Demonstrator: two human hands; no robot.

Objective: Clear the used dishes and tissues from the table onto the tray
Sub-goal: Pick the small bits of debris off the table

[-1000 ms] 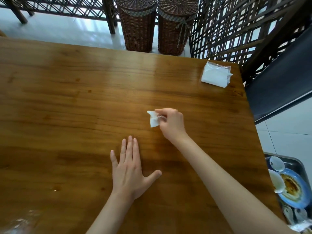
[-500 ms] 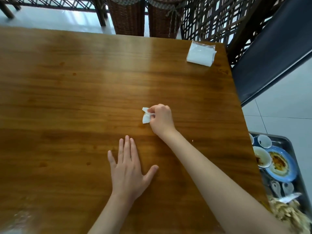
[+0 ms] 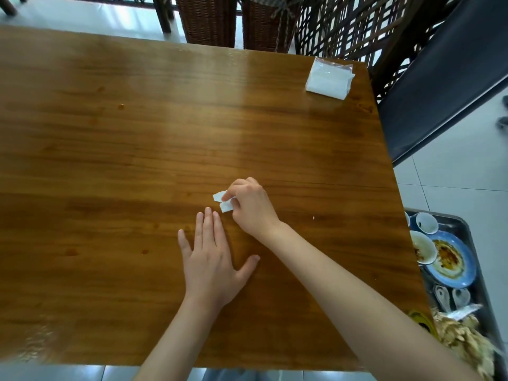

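Wooden table (image 3: 110,160) across the view, left hand (image 3: 211,259) lay flat on it with fingers straight and spread, holding nothing, right hand (image 3: 248,206) just beyond pinched a small white tissue (image 3: 223,201) against the tabletop, tissue pack (image 3: 328,81) at far corner, tray (image 3: 467,229) of dirty dishes beside the table's right edge

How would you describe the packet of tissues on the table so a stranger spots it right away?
Start at the wooden table and look to its far right corner, beside the dark lattice screen. The tissue packet lies flat there: a clear wrapper over a neat white stack, unlike the small crumpled tissue pinched in the right hand.
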